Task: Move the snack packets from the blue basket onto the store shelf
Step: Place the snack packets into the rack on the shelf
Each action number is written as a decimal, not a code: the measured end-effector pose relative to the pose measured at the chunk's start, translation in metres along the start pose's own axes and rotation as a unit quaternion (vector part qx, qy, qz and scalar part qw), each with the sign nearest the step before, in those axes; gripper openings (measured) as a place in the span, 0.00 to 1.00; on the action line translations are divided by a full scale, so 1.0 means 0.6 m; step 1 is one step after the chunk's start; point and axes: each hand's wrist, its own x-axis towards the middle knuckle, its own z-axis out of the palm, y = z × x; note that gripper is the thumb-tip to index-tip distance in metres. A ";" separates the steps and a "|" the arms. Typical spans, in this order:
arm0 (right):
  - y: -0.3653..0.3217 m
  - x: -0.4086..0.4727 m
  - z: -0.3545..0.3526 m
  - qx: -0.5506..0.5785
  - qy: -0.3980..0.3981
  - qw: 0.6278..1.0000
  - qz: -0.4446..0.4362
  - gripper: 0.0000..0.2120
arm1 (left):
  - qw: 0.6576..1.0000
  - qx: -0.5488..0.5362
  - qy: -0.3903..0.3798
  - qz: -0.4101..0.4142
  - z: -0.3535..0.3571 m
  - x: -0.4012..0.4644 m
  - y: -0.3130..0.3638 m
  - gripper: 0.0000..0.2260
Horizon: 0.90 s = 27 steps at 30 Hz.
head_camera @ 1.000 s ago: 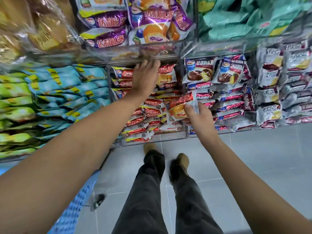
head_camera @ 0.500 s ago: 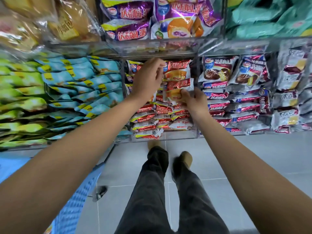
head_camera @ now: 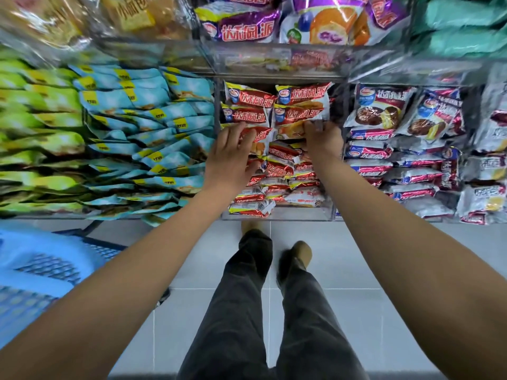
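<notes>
The person is wearing dark grey trousers (head_camera: 263, 311), loose and creased down both legs, and tan shoes (head_camera: 301, 252) with rounded toes at 12 o'clock. Both forearms are showing bare, with no sleeves reaching them.

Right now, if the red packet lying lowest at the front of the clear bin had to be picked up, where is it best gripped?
Probably by its crimped right end, pinched from the front: the red packet lies flat at the front of the clear bin, and that end sticks out free, while other packets overlap its back edge.
</notes>
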 end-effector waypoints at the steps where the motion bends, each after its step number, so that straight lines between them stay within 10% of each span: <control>1: 0.002 -0.001 0.002 0.000 0.014 1.000 -0.005 0.15 | 1.000 0.003 0.000 -0.001 0.001 0.000 0.000 0.26; 15: 0.091 -0.190 -0.071 0.022 -0.010 0.984 -0.177 0.12 | 0.980 -0.184 0.061 0.054 -0.072 -0.110 0.030 0.11; 27: 0.293 -0.459 -0.077 -0.170 -0.362 0.868 -0.294 0.09 | 0.824 -0.428 0.044 -0.370 0.016 -0.665 0.076 0.08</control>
